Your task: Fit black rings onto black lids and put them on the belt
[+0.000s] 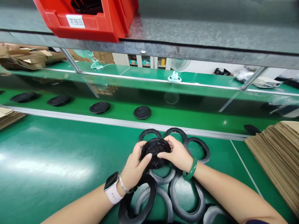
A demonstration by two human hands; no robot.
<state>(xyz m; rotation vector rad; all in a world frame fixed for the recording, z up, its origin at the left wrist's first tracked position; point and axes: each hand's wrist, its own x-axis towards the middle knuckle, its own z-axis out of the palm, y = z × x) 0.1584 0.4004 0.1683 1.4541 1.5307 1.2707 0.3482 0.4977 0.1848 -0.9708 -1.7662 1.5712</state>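
Black round cover (155, 153) is gripped by both the left hand (135, 165) and right hand (177, 153), fingers closed on its rim, just above the rubber rings (198, 139). Two-handed hold in hand; next move needs one grip eased.

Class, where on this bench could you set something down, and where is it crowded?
The widest patch is the green mat left of the left hand, between the metal rail and left forearm. A smaller one lies between the right hand and cardboard stack. Crowded: around both hands, holding a black round part, where black rubber rings overlap.
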